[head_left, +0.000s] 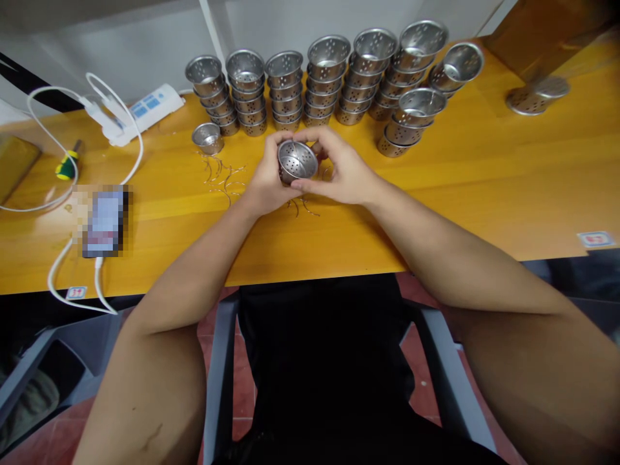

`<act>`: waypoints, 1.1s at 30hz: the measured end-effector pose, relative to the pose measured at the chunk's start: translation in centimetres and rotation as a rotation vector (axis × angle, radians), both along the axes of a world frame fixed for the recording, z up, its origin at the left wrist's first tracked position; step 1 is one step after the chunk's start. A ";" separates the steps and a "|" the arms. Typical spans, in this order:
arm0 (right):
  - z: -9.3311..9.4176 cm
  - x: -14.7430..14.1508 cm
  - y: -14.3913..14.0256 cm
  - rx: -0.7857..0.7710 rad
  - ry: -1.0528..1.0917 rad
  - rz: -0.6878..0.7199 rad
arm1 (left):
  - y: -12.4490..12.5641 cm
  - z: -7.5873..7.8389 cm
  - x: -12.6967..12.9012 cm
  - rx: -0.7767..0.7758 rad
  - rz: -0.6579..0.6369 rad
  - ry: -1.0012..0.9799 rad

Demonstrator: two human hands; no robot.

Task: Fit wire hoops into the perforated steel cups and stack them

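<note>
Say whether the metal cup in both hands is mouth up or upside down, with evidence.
Mouth up: between the left hand and right hand, the metal cup shows its open rim and perforated inside. Tilt: cannot tell.

Held cup [296,165] — silver-grey, hole-dotted pattern. Table [484,187]: orange-yellow. Screwdriver handle [66,166]: green and yellow. Power strip [145,113]: white, patched blue. Floor [243,387]: red — pale lines between tiles.

Yellow worktop [484,187], stacks of perforated metal cups [323,85] along the back, thin curved wires [225,187], white power strip [150,111], plugged-in phone [104,223], screwdriver [68,166]
</note>
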State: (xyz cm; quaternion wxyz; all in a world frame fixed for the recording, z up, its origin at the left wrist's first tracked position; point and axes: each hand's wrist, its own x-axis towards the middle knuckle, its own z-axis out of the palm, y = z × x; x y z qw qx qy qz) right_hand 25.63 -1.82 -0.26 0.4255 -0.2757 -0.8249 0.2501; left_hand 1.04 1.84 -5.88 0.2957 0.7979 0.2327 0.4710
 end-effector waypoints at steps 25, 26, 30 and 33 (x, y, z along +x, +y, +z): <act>8.1 11.5 1.3 -0.178 -0.386 -1.088 | 0.3 -0.9 -1.5 -0.036 0.135 0.290; 7.9 11.8 1.5 -0.181 -0.376 -1.090 | 0.3 -0.9 -1.5 -0.034 0.130 0.285; 6.5 13.6 2.8 -0.172 -0.378 -1.061 | 0.1 -0.7 -1.5 -0.051 0.140 0.288; 5.5 14.7 3.7 -0.149 -0.383 -1.108 | -0.1 0.1 -1.8 -0.046 0.177 0.306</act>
